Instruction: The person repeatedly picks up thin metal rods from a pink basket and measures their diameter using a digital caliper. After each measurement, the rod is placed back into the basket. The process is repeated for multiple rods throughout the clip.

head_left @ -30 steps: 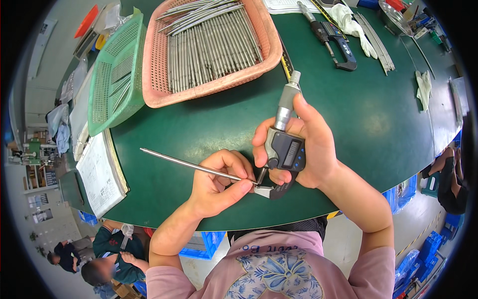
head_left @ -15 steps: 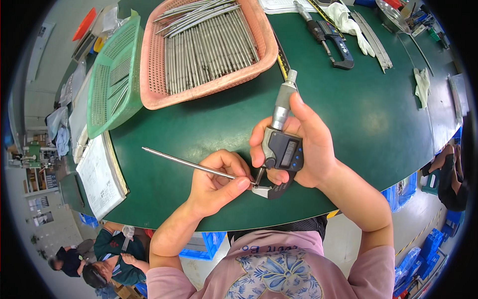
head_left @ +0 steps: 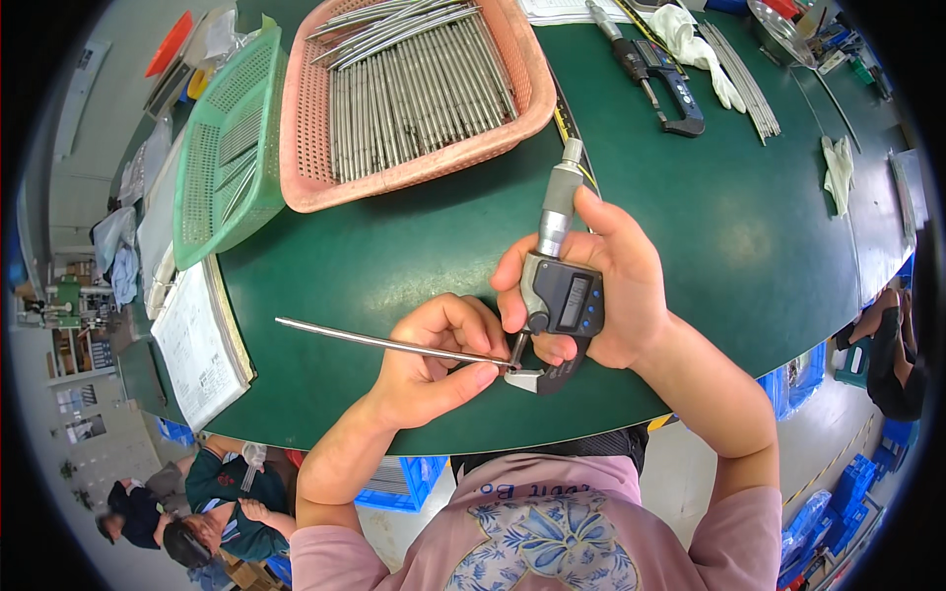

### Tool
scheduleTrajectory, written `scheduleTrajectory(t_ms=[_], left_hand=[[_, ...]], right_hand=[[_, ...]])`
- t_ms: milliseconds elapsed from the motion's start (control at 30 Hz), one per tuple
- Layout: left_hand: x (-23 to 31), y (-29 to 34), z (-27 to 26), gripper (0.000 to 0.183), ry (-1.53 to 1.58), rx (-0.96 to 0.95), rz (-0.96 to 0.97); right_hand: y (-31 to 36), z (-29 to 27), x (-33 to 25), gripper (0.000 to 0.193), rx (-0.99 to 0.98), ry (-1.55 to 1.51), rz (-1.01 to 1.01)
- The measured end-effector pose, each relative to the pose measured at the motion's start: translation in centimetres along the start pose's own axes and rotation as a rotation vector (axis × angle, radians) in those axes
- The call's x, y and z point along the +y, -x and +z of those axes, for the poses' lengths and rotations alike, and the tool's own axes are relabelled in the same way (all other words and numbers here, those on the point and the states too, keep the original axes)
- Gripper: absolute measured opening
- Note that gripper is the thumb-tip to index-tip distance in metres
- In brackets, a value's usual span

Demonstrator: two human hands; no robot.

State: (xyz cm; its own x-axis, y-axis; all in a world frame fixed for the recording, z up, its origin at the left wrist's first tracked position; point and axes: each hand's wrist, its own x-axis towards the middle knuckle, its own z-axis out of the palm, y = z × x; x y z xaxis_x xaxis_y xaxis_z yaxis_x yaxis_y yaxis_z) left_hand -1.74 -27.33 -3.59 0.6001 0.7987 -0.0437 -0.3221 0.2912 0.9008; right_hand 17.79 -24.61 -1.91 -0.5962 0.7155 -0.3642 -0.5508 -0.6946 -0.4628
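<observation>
My left hand (head_left: 439, 360) pinches a thin metal rod (head_left: 365, 341) near its right end, and the rod's other end points out to the left. In my right hand (head_left: 621, 286) is a digital micrometer (head_left: 567, 295), held with its thimble pointing away from me and its frame toward me. The rod's right tip sits at the gap between the micrometer's spindle and anvil; whether both faces touch it is too small to tell. Beyond my hands stands a pink plastic basket (head_left: 540, 103) with many similar metal rods (head_left: 419, 94) in it.
A green basket (head_left: 192, 227) with some rods is left of the pink one. Papers (head_left: 202, 345) lie at the table's left edge. Farther right are a second micrometer (head_left: 655, 79), white gloves (head_left: 680, 39) and several loose rods (head_left: 739, 79). A co-worker (head_left: 222, 502) is at lower left.
The rod has swung slightly, its far left end now a little nearer to me. My left fingers have shifted a little with it, and the micrometer has barely moved.
</observation>
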Motion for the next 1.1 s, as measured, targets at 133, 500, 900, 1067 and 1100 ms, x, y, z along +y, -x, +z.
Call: scheduleTrajectory(t_ms=[133, 500, 900, 1067, 1100], left_hand=[[0.1, 0.0, 0.1, 0.020, 0.009, 0.000, -0.006], [0.0, -0.1, 0.0, 0.019, -0.011, -0.014, 0.000], [0.3, 0.3, -1.0, 0.018, 0.041, 0.049, 0.067], [4.1, 0.4, -1.9, 0.026, -0.048, 0.475, 0.007], [4.9, 0.5, -2.5, 0.028, -0.137, 0.524, 0.049]], right_hand=[[0.1, 0.1, -0.1, 0.071, -0.012, 0.045, 0.004], [0.0, 0.1, 0.0, 0.074, -0.020, 0.054, -0.009], [0.1, 0.4, -0.1, 0.073, 0.012, 0.033, 0.001], [-0.1, 0.5, -0.1, 0.072, 0.012, 0.022, 0.012], [-0.1, 0.4, -0.1, 0.072, 0.013, 0.029, 0.007]])
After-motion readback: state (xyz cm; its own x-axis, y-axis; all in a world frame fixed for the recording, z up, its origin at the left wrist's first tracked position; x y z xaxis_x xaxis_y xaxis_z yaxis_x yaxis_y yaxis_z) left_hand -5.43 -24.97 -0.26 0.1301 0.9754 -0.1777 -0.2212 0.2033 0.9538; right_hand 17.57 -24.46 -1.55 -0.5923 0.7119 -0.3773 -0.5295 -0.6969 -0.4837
